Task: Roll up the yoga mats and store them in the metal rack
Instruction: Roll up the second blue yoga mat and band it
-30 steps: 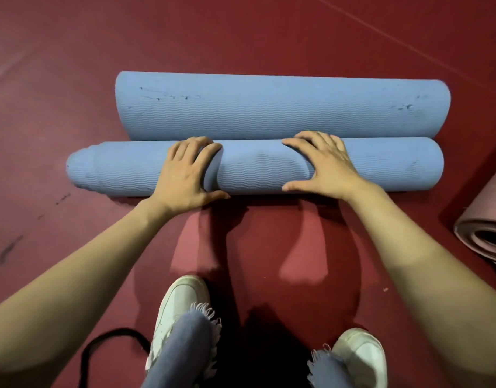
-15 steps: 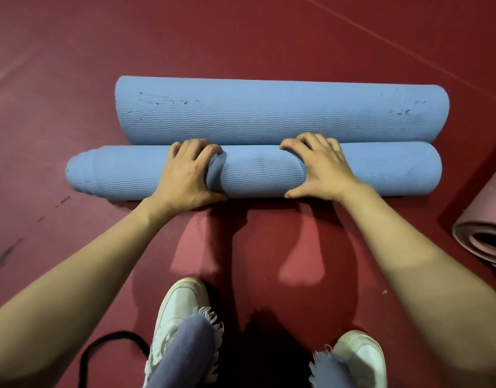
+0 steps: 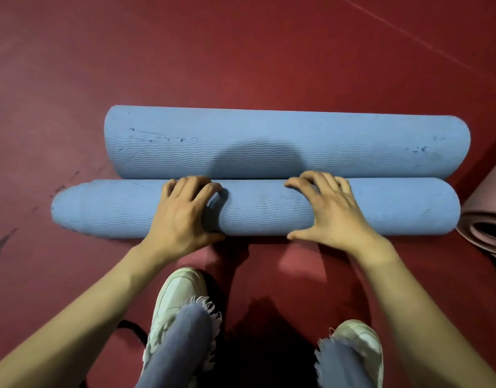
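Observation:
A blue yoga mat lies on the red floor, most of it wound into a long roll [image 3: 269, 211] lying crosswise in front of me. A short unrolled strip [image 3: 283, 141] of the same mat extends beyond the roll, its far edge curling up. My left hand [image 3: 182, 217] grips the roll left of centre, fingers curled over the top and thumb on the near side. My right hand [image 3: 333, 214] holds it right of centre in the same way. The roll's left end is uneven and tapers outward. No metal rack is in view.
A rolled pink mat [image 3: 487, 219] lies at the right edge, touching the blue roll's right end. My two white shoes [image 3: 179, 292] [image 3: 358, 340] stand just behind the roll. A black strap [image 3: 132, 329] loops on the floor near my left foot.
Both hands stay on the roll with fingers curling further over its top. The mat sits lower in the view, and the unrolled strip looks about as wide as before.

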A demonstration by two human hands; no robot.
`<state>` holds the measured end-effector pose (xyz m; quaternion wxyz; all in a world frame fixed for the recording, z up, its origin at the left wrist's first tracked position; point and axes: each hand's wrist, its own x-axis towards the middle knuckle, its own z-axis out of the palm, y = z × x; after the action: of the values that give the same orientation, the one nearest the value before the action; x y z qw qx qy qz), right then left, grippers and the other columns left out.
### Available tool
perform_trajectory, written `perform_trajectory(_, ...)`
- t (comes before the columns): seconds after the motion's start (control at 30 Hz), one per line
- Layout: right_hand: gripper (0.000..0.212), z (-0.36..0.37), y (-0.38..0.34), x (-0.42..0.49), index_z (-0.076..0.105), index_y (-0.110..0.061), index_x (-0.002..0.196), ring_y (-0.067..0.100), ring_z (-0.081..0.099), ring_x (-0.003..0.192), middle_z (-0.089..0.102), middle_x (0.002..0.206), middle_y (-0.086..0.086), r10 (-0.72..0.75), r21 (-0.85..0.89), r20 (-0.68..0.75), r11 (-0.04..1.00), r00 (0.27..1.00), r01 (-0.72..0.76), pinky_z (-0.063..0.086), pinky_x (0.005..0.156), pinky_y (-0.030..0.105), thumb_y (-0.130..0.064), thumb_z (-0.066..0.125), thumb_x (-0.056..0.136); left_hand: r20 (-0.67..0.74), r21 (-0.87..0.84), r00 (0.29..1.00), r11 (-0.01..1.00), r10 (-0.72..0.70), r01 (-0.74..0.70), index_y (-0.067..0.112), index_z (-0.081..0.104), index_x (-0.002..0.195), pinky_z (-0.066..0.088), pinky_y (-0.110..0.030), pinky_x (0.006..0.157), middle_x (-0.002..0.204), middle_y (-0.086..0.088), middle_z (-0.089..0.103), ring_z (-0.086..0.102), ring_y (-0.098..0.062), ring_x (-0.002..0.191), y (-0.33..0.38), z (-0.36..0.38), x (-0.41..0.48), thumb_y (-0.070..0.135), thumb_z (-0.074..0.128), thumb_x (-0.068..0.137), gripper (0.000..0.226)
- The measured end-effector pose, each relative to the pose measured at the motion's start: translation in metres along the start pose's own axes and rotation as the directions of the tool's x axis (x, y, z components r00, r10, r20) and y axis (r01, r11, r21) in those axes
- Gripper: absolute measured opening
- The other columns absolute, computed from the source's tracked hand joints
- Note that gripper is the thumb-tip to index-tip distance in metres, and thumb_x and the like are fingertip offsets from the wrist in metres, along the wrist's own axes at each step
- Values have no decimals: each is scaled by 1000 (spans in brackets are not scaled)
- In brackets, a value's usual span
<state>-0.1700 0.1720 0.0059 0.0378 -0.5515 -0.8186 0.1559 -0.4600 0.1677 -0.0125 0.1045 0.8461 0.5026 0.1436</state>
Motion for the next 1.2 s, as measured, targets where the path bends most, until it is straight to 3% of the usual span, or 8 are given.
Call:
perform_trajectory(0.17,63,-11,-2,32,56,-18,121,21,47,122,56,124,2,270,260,-19,931,963,-256,34,101,37,-67,42,84,8,-16,999,999,-31,32,17,53,116,36,-41,83,114,-5,56,50,-26,103,-1,-1,1,58,72,49,80)
perform_trajectory(0.33,72,-12,-3,55,8,-25,151,15,-10,145,-9,159,-5,207,153,88,964,974,-218,-6,114,47,-51,43,94,217,-72,975,995,-56,73,19,55,126,37,-39,96,122,-4,57,52,-26,111,-19,-14,28,75,61,50,95)
perform_trajectory(0.43,55,-11,0,55,37,-23,143,16,13,144,23,155,-1,225,192,13,956,974,-224,5,115,45,-49,45,94,282,-215,950,957,-131,195,18,61,125,37,-28,97,121,-6,57,52,-24,113,-32,-26,62,76,62,45,98)
perform_trajectory(0.6,66,9,14,36,46,-21,138,24,29,138,40,146,5,133,120,-197,987,971,-111,7,114,41,-56,41,83,-116,-264,953,934,-280,242,17,73,88,42,-38,81,88,-7,63,56,-30,87,-33,-11,82,55,64,74,42)
perform_trajectory(0.73,71,10,23,48,46,-25,138,22,30,136,41,145,2,144,127,-214,985,966,-118,6,112,33,-60,44,76,-283,-228,934,961,-220,158,7,69,94,38,-33,87,96,-12,65,54,-28,93,-18,8,73,24,56,92,22)
perform_trajectory(0.87,84,-3,28,65,36,-33,143,20,22,140,32,150,-1,136,120,-108,985,985,-123,3,113,34,-69,43,68,-126,-21,992,999,23,-26,7,59,121,35,-40,96,118,-15,57,48,-28,109,-40,5,70,59,60,81,67)
perform_trajectory(0.93,93,-11,32,72,30,-36,145,19,16,142,25,153,-1,97,69,-33,993,995,-94,1,113,35,-68,61,63,2,63,995,993,99,-99,12,50,131,35,-44,97,124,-17,52,47,-33,113,-49,1,78,73,59,69,88)
perform_trajectory(1.2,110,-20,36,87,30,-29,143,20,24,135,31,141,2,59,-15,4,998,998,-59,4,113,41,-55,83,50,77,155,994,984,76,-87,18,42,132,35,-45,94,121,-14,50,47,-33,107,-55,-2,98,80,56,55,99)
